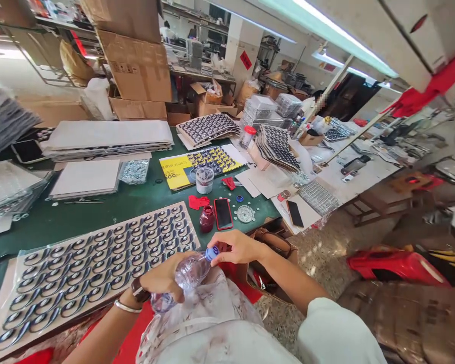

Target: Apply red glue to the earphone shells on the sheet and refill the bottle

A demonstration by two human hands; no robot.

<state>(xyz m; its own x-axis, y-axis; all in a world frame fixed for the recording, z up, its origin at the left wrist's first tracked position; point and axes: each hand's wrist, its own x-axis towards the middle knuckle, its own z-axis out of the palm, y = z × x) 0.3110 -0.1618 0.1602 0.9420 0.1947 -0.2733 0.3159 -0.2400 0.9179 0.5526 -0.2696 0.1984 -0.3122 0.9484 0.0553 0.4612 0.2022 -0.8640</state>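
My left hand (166,277) is closed around the body of a clear plastic bottle (191,273), tilted over my lap. The fingers of my right hand (235,246) pinch the blue bottle cap (212,253) at the neck; the cap sits at the bottle's mouth, and I cannot tell whether it is screwed tight. Left of the bottle lies a board (109,268) covered with rows of dark curved badges. Just beyond my hands are a dark red jar (207,219) and a red-edged phone (223,213).
On the green table (151,194) stand a clear tub (205,180), a bag of small round pieces (134,172) and a yellow printed sheet (178,169). Stacked boards (108,136) lie along the back. An open carton (271,253) is at my right. A second phone (294,213) lies farther right.
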